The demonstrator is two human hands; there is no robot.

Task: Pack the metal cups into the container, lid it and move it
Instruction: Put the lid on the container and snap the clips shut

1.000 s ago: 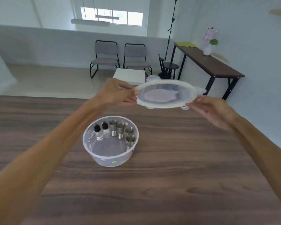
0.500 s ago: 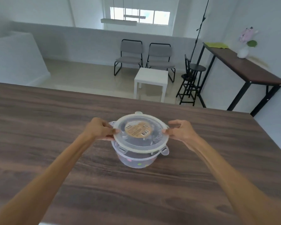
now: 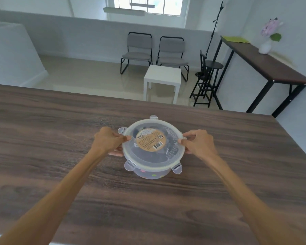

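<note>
Lid (image 3: pixel 153 145) sits level on the container (image 3: pixel 149 174), between both hands. Left hand (image 3: pixel 109 141) and right hand (image 3: pixel 199 142) pinch opposite rim edges, equally near; corner clips (image 3: pixel 129 165) flare outward, apparently unlatched.

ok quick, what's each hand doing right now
Left hand: closed on the left edge of the lid.
Right hand: closed on the lid's right edge, pinching it over the container.

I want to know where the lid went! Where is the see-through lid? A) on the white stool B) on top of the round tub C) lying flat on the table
B: the lid sits on the tub, both hands pinching its rim.
</note>
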